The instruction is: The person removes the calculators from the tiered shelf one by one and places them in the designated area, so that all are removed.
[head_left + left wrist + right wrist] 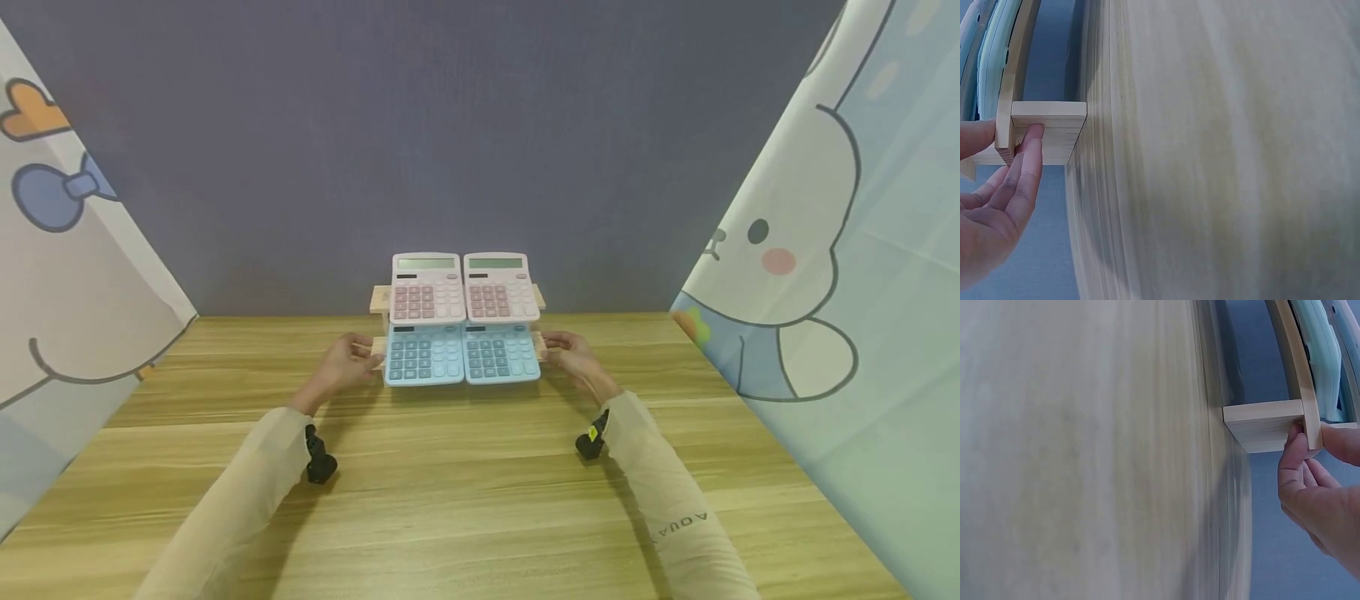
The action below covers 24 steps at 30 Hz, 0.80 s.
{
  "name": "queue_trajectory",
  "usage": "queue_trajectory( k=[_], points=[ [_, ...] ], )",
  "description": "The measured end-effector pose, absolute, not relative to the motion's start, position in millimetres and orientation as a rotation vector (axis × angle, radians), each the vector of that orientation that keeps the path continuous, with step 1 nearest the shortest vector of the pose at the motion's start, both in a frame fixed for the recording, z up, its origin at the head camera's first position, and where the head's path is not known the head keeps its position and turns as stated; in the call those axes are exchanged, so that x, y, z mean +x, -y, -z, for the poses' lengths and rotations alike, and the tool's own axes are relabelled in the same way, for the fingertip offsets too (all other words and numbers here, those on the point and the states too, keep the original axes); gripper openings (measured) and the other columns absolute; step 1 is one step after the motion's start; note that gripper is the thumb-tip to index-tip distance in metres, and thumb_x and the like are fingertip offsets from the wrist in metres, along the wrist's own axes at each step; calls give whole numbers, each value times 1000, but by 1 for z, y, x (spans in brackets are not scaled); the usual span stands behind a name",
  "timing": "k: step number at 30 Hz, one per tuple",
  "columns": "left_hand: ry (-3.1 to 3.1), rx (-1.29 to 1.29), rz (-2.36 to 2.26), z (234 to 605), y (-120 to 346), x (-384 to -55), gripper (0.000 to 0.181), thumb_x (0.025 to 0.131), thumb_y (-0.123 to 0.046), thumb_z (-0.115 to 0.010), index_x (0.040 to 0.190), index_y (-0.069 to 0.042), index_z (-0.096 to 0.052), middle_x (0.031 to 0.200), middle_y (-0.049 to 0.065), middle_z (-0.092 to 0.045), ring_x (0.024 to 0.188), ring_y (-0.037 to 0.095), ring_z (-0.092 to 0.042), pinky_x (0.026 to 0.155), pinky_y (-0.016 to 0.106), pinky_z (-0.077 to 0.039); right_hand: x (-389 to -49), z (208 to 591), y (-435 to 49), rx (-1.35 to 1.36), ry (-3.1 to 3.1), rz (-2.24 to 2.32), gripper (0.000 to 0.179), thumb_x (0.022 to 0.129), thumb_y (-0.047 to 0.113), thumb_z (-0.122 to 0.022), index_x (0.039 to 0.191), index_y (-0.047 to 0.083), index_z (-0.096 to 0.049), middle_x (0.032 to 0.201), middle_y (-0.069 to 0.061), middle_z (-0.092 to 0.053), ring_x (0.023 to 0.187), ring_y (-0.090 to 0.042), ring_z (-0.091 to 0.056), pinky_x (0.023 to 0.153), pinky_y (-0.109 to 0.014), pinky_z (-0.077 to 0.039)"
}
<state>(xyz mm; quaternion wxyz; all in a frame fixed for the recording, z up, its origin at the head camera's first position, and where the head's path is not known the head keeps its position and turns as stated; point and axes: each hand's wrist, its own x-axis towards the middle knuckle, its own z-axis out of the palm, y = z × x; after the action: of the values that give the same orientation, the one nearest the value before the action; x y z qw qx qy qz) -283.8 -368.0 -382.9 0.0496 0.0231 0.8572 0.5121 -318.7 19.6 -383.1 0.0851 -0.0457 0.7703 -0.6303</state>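
A two-tier wooden display rack [380,299] stands at the back of the table. Its upper tier bears two pink calculators, one on the left [427,288] and one on the right [500,287]. Two blue calculators, left [424,357] and right [501,355], lie side by side on the lower tier. My left hand [345,364] pinches the left end of the lower board [1005,125], thumb on top and fingers underneath. At the other end my right hand [574,357] grips the same board [1312,425] between thumb and fingers. The calculators' upper edges on the lower tier are hidden.
The wood-grain table [465,492] runs up to a dark grey-blue panel [465,142] close behind the rack. Cartoon-printed cloths hang on the left [82,275] and right [862,400] sides. Each wrist carries a small black camera, left [321,463] and right [590,444].
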Motion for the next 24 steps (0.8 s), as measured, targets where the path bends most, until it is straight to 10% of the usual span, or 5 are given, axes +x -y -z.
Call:
queue_trajectory(
  k=[13, 24],
  points=[
    [-2597, 108, -1592, 385, 369, -286, 48, 91, -12, -55, 128, 9, -34, 119, 31, -44, 92, 34, -63, 80, 37, -57, -319, 384, -21, -169, -2309, 1842, 52, 87, -9, -47, 136, -7, -31, 130, -26, -38, 94, -15, -51, 100, -41, -44],
    [-2561, 113, -1626, 389, 372, -288, 51, 91, -14, -56, 130, 9, -33, 122, 31, -42, 97, 39, -60, 84, 38, -55, -320, 385, -21, -178, -2316, 1843, 50, 88, -8, -47, 135, -8, -32, 130, -27, -39, 102, -24, -50, 79, -18, -51]
  ],
)
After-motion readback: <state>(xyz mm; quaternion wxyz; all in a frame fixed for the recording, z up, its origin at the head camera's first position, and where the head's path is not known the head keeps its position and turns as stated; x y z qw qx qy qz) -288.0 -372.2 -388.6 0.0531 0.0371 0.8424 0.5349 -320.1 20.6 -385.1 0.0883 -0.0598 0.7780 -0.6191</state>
